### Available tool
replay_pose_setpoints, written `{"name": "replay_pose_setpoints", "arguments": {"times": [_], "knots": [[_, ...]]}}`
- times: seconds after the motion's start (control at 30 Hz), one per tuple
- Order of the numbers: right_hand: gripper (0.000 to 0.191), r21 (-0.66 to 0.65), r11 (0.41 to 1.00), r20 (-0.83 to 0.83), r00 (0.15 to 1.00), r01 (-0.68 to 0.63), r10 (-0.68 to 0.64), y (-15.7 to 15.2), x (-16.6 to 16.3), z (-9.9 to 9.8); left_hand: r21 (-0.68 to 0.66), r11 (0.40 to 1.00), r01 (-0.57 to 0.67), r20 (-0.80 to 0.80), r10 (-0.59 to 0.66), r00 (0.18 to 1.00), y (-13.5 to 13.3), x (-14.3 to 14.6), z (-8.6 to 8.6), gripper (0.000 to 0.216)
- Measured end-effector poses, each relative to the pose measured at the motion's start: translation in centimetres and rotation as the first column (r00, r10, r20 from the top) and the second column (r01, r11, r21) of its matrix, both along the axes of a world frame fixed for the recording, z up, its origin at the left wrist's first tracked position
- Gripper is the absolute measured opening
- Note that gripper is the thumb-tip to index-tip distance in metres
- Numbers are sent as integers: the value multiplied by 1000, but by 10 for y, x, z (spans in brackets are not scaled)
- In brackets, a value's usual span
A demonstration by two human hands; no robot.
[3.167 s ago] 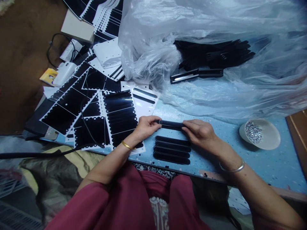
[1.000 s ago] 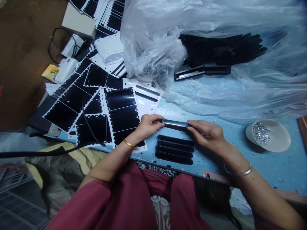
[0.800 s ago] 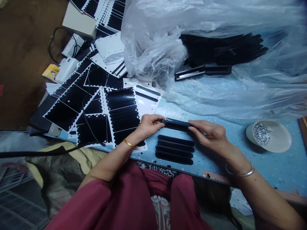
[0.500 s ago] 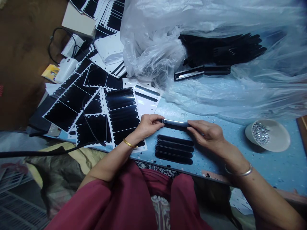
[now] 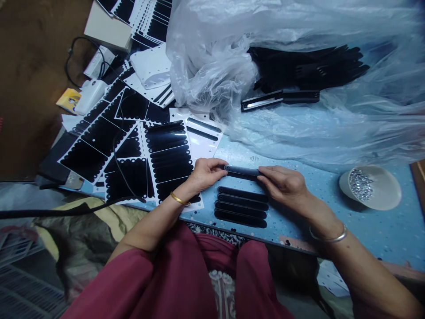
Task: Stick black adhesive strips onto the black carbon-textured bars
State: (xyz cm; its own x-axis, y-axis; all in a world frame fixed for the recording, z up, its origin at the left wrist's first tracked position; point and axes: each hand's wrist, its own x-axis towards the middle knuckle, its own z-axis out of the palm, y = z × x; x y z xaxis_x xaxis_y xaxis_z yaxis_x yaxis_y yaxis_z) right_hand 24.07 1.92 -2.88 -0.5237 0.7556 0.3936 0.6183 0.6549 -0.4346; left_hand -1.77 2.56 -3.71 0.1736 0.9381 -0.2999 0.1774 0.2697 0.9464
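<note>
My left hand (image 5: 204,173) pinches the left end of a long dark bar-shaped strip (image 5: 242,170), and my right hand (image 5: 285,186) pinches its right end. The strip is held level just above the blue table (image 5: 332,221). Right below it lie several finished black strips (image 5: 241,207) in a neat row on the table. Left of my left hand is a white sheet of black oblong stickers (image 5: 169,155), partly under my wrist.
More sticker sheets (image 5: 99,137) and a black cable (image 5: 116,155) cover the table's left. A big clear plastic bag (image 5: 299,88) with black bars (image 5: 308,66) fills the back. A beige bowl of small shiny studs (image 5: 370,186) stands at the right.
Both hands keep their hold on the strip and roll it slightly, so its sheen shifts. The view drifted a little; nothing else moved.
</note>
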Motion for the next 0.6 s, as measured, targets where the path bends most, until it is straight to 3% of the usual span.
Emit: {"name": "replay_pose_setpoints", "arguments": {"times": [0.6], "knots": [[20,-61,998,19,1000,7,-6,1,0,-2,4,1000,4,-3,-4,1000,-1,-1,-4,28]]}}
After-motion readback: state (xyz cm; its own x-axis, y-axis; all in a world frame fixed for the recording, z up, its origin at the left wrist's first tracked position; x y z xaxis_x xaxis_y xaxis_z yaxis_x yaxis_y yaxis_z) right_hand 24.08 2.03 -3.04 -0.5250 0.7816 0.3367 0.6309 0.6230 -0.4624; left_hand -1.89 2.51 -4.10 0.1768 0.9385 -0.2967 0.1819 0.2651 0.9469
